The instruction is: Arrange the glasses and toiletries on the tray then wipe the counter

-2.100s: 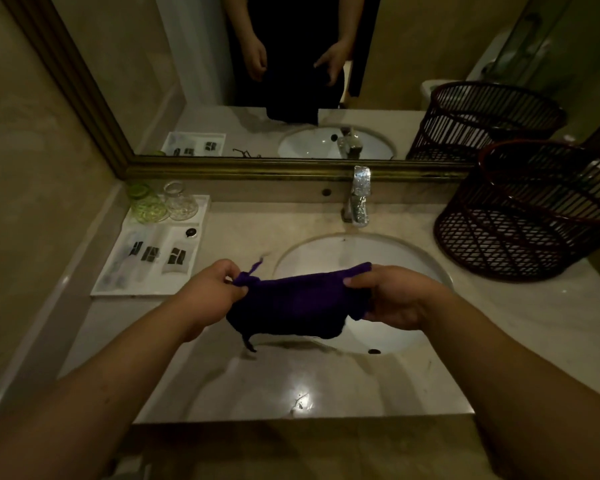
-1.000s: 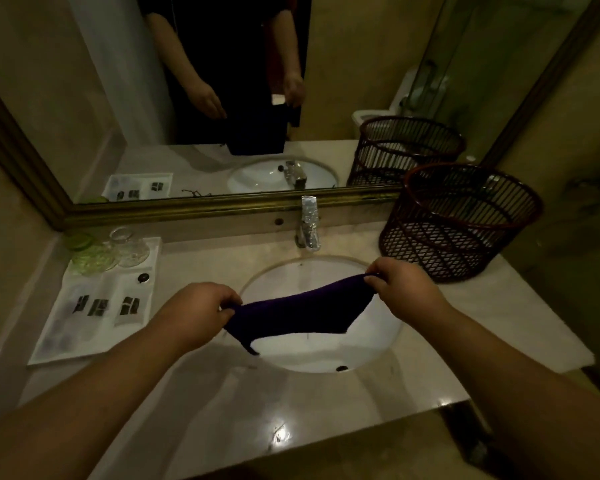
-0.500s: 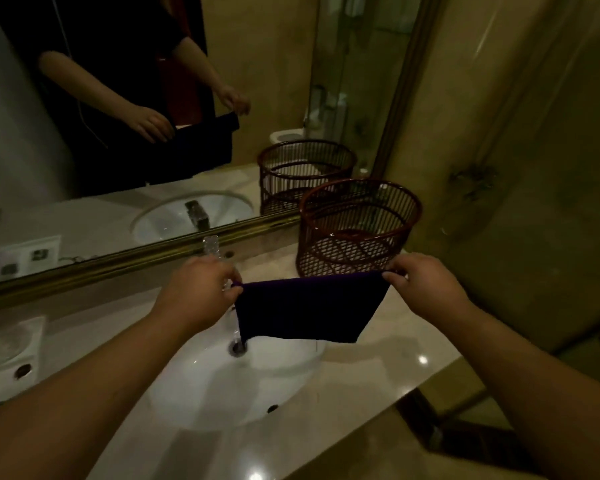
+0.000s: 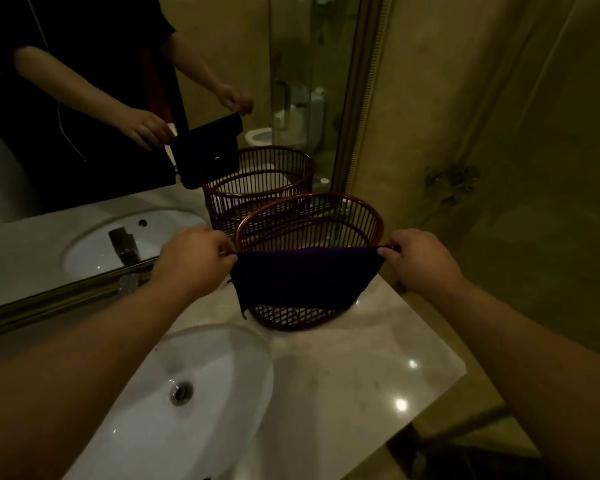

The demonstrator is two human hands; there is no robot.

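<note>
I see my left hand [image 4: 196, 258] and my right hand [image 4: 420, 259] each pinching a top corner of the purple cloth [image 4: 302, 277], with the fingers closed tight on it. The cloth hangs flat and stretched between my hands, up in the air in front of the red-brown basket [image 4: 312, 216]. The basket sits on the shiny counter [image 4: 354, 375], near its right end and just beside the white sink [image 4: 201, 386].

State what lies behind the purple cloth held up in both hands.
Behind the purple cloth stands a dark wicker basket on the counter. Its rim and base show; the cloth hides its middle.
</note>
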